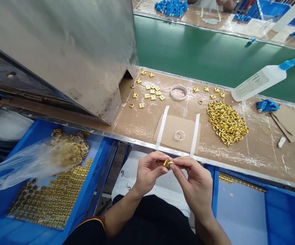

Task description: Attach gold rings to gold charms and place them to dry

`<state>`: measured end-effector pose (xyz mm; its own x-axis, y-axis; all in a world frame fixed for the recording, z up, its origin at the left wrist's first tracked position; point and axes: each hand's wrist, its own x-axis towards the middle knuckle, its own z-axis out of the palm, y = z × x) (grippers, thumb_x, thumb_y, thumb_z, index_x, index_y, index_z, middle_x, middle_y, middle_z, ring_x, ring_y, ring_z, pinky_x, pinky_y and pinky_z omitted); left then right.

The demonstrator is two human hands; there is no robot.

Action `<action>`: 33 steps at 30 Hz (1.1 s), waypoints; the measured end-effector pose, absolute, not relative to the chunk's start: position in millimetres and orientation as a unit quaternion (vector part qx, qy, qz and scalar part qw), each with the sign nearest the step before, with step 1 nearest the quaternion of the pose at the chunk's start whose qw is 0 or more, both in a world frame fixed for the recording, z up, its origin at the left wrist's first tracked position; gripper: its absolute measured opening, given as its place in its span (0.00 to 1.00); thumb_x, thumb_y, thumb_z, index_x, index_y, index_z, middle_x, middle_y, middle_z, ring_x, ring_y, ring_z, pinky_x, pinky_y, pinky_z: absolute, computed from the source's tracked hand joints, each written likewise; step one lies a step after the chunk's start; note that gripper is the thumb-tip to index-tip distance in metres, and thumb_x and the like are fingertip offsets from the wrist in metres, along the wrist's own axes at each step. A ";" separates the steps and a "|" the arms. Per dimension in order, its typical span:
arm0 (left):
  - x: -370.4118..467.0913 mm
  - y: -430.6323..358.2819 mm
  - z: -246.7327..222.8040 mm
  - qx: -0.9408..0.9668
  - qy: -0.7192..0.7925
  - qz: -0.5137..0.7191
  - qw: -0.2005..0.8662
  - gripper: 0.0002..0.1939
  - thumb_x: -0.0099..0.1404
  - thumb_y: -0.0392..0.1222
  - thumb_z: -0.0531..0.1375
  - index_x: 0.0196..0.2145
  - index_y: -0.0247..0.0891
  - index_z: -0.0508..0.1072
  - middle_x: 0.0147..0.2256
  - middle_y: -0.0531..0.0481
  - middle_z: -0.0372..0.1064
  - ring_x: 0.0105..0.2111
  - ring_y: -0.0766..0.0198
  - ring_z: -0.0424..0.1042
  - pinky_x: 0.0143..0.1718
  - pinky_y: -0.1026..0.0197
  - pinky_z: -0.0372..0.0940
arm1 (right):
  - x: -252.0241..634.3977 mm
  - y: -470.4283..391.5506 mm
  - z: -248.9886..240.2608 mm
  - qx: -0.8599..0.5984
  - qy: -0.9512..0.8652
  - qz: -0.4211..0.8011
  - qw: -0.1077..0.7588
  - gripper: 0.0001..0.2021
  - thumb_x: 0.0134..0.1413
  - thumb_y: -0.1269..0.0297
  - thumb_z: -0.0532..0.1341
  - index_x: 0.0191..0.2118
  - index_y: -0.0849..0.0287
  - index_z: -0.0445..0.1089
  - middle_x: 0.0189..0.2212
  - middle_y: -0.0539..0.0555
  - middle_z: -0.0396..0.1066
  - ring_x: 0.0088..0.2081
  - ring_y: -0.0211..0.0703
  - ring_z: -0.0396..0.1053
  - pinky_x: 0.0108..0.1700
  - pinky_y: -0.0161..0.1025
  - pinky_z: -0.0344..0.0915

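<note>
My left hand (pixel 150 172) pinches a small gold metal piece (pixel 166 164) between thumb and fingertips, just off the table's front edge. Against it, my right hand (pixel 195 178) holds a gold ring (pixel 171 163) in its thumb and forefinger; the fingertips partly cover both parts. Beyond the hands lies a cardboard pad (pixel 169 127) taped down with two white strips, a small clear ring-shaped dish (pixel 179 135) on it. A heap of gold rings (pixel 226 122) is to the right. Several square gold pieces (pixel 152 92) are scattered at the back left.
A metal housing (pixel 68 51) rises at left. One blue tray (pixel 83 190) holds rows of gold pieces and a plastic bag (pixel 60 153); another blue tray (pixel 282 207) is at right. A tape roll (pixel 179 92), a white bottle (pixel 260 81) and a green conveyor belt (pixel 188 51) lie farther back.
</note>
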<state>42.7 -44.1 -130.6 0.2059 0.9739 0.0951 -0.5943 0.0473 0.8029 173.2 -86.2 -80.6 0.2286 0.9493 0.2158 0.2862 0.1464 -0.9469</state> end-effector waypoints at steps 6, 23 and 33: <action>44.6 -44.0 -131.9 0.399 0.260 0.575 0.666 0.11 0.58 0.42 0.74 0.40 0.45 0.85 0.33 0.48 0.79 0.32 0.65 0.76 0.32 0.67 0.70 | 173.5 -83.1 -80.4 -0.575 -0.538 0.312 0.532 0.07 0.60 0.74 0.68 0.39 0.53 0.77 0.32 0.50 0.79 0.35 0.41 0.78 0.35 0.35 0.74; 46.4 -48.0 -138.1 0.343 0.263 0.605 0.669 0.11 0.54 0.50 0.75 0.35 0.46 0.85 0.29 0.52 0.73 0.27 0.70 0.73 0.28 0.69 0.69 | 160.0 -90.7 -76.1 -0.570 -0.537 0.315 0.535 0.11 0.61 0.77 0.66 0.42 0.52 0.80 0.33 0.50 0.73 0.33 0.38 0.72 0.32 0.33 0.71; 50.6 -47.4 -140.0 0.250 0.207 0.540 0.776 0.21 0.50 0.57 0.75 0.31 0.41 0.76 0.28 0.57 0.64 0.20 0.75 0.62 0.19 0.73 0.58 | 147.5 -94.5 -80.5 -0.574 -0.524 0.289 0.559 0.13 0.61 0.78 0.65 0.44 0.52 0.81 0.29 0.50 0.73 0.29 0.38 0.71 0.31 0.35 0.72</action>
<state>50.6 -47.4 -140.0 0.3308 0.9423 -0.0517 -0.7345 0.2915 0.6128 147.5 -94.5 -80.5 0.2839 0.9247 0.2536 0.2781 0.1737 -0.9447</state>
